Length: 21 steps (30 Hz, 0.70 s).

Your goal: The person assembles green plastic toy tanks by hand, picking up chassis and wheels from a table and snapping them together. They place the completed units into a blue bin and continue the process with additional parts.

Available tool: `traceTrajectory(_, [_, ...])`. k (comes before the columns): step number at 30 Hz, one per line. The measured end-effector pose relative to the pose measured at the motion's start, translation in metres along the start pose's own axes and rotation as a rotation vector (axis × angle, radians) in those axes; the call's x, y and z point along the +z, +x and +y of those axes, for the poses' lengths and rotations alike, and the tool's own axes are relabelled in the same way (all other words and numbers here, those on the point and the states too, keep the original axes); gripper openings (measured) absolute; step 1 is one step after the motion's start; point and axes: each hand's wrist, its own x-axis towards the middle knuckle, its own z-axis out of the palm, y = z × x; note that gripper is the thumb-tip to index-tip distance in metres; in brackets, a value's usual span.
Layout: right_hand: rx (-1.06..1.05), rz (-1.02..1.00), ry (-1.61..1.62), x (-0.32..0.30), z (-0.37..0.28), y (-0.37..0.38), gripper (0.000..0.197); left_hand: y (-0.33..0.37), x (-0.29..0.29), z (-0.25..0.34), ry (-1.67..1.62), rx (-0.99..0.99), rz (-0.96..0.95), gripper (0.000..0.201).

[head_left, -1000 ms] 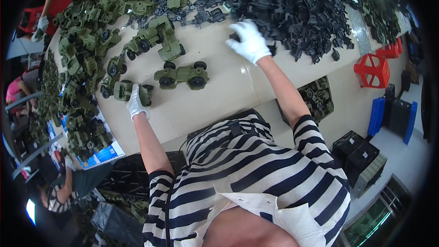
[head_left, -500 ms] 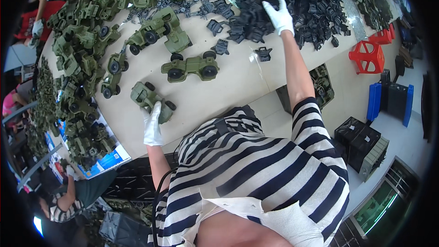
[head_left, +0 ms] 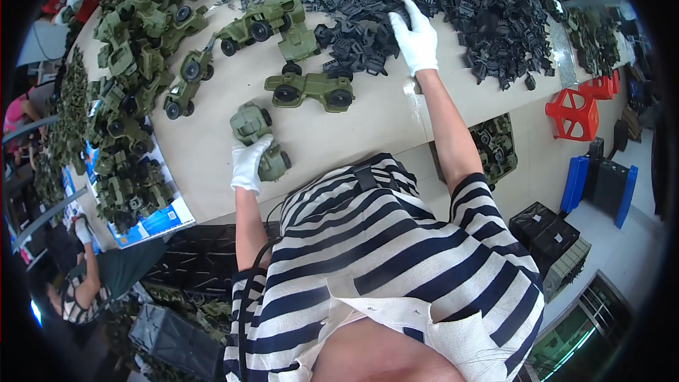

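My left hand (head_left: 250, 163), in a white glove, is closed around the rear part of a green toy truck (head_left: 251, 124) with black wheels, at the table's near edge. The truck's front points away from me. Farther off and to the right, my gloved right hand (head_left: 416, 39) reaches to the edge of a heap of dark plastic parts (head_left: 488, 21). Its thumb and forefinger are spread, and I see nothing held between them. A cluster of the same dark parts (head_left: 361, 46) lies just left of that hand. Between the hands rests another green toy truck (head_left: 311, 90) on its side.
More green trucks (head_left: 258, 25) stand beyond, and a big heap of green truck bodies (head_left: 141, 21) fills the table's left side. Red stools (head_left: 571, 114) and black crates (head_left: 544, 237) stand on the floor at right. At the lower left, another person's gloved hand (head_left: 83, 230) shows.
My right hand has moved left and slightly nearer. Loose dark parts that lay apart on the near side are now bunched left of it. My left hand has turned the truck to point farther away.
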Motion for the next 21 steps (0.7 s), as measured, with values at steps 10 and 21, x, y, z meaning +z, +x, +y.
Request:
traceTrajectory(10, [0.383, -0.061, 0.611, -0.017, 0.038, 0.025, 0.043, 0.002, 0.016, -0.002, 0.119, -0.043, -0.137, 0.045])
traceTrajectory(21, [0.430, -0.210, -0.244, -0.058, 0.053, -0.076, 0.038, -0.004, 0.021, 0.008, 0.103, -0.003, -0.135, 0.040])
